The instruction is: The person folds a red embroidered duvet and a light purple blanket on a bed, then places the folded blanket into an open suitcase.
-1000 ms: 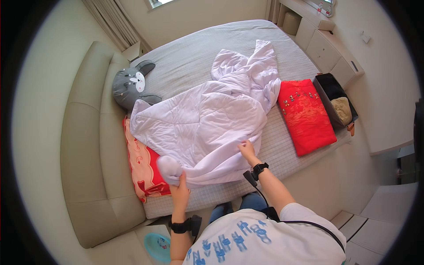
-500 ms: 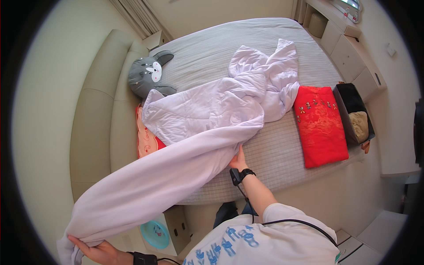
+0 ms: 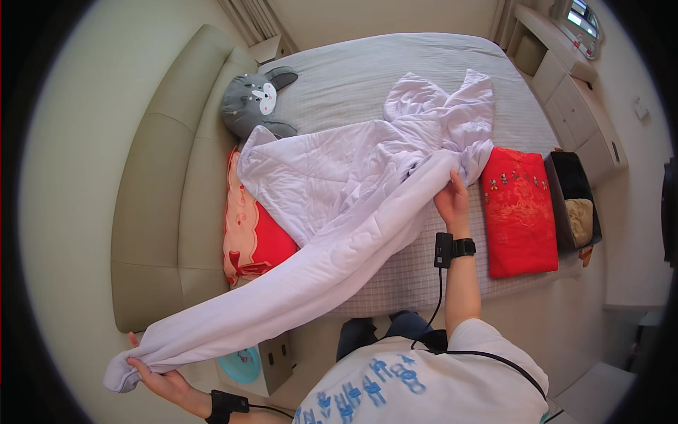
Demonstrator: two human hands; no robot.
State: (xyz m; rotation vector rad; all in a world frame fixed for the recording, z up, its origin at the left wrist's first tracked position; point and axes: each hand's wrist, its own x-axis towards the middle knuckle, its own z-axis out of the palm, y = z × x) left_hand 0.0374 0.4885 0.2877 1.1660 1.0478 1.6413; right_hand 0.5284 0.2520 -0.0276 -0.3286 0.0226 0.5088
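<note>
A pale lavender quilt (image 3: 318, 159) lies rumpled across the bed, its near edge stretched between my two hands. My left hand (image 3: 159, 378) is closed round one end of the quilt, out past the bed's near left side. Farther right, my right hand (image 3: 453, 201) grips the same edge above the mattress, with part of its fingers hidden by the cloth. Between the hands the fabric hangs in a long, slanting fold. Under its left part, a red and peach pillow (image 3: 244, 237) shows against the headboard.
A grey animal-shaped cushion (image 3: 252, 106) rests by the beige headboard (image 3: 159, 184). On the right side of the bed (image 3: 367, 63) lie a folded red blanket (image 3: 521, 219) and a dark storage box (image 3: 565, 169) holding tan cloth. A blue basin (image 3: 240, 366) sits on a nightstand (image 3: 275, 364).
My right hand has moved right and farther over the bed with the quilt's edge. My left hand has risen slightly, and more of the red pillow shows.
</note>
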